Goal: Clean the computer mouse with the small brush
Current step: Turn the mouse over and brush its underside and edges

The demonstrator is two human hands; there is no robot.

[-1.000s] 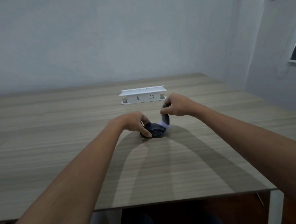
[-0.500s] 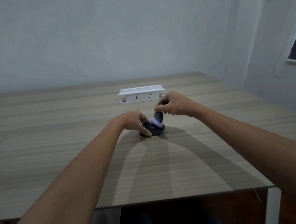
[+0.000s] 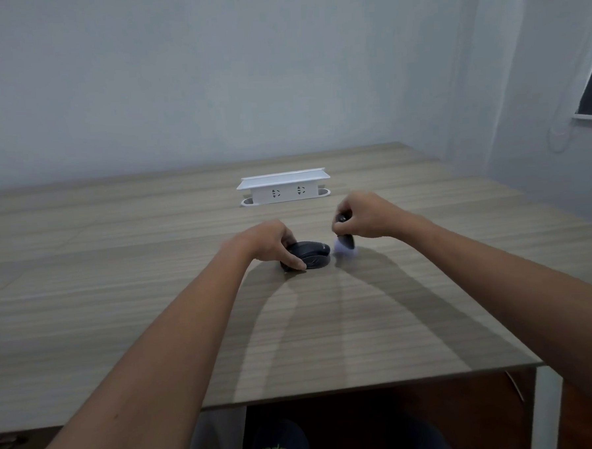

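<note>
1. Nearest, along the near edge of the table [image 3: 157,351]: two bare forearms reaching forward over wood-grain laminate, shadows fanning back toward that edge.
2. Past the middle of the table, a little right of centre: dark computer mouse [image 3: 310,255] lying flat on the surface, long axis running roughly left to right, slightly angled.
3. Left hand [image 3: 267,241] on the mouse's left end, grip curled around it, thumb pressed along the near side and fingers over the far side; pinning it in place, by the look of it.
4. Just right of the mouse: right hand [image 3: 366,217], grip pinched tight on the dark handle of the small brush [image 3: 344,239], held nearly upright.
5. Pale bristles pointing down, blurred, just beside the mouse's right end; touching the mouse or the table, or clear of both: cannot tell.
6. Key relation for the coming move: mouse lying to the left of the brush tip and slightly nearer, so likely a short sweep leftward along the mouse's long axis; right hand plainly the nearer one for that, left needed only as a clamp.
7. Likely mid-cleaning, between strokes; how much is done, not visible.
8. Farther, toward the far edge: white socket box [image 3: 283,187] standing well apart from both hands.
</note>
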